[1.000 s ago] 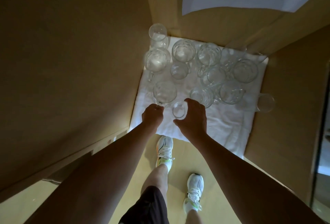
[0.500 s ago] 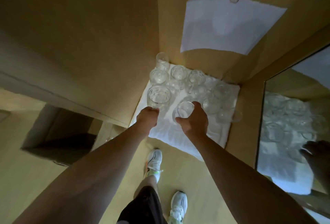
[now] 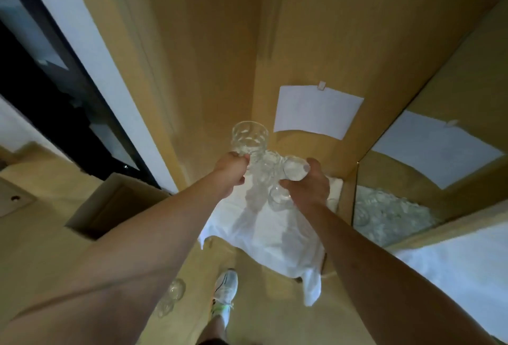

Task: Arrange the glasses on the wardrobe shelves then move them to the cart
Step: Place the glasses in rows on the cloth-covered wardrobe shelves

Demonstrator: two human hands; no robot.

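Two glasses are held clear above the white cloth (image 3: 264, 232), we judge for carrying off: left grip (image 3: 230, 172) clasps the faceted glass (image 3: 249, 138), right grip (image 3: 308, 188) the small glass (image 3: 295, 168).

We stand before the wardrobe, both arms raised over a cloth (image 3: 275, 237) that lies on a shelf and hangs over its front edge. Our left hand (image 3: 231, 172) holds a large glass (image 3: 249, 138) up in front of the wardrobe's back panel; our right hand (image 3: 309, 188) holds a small glass (image 3: 294, 169) just to the right of it. Between and below the two, more glasses (image 3: 268, 179) stand on the cloth. A paper sheet (image 3: 316, 110) hangs on the back panel, above and right of our hands. A mirror panel (image 3: 428, 179) stands at right. Two glasses (image 3: 171, 298) sit low at left, beside our shoe (image 3: 225, 288).
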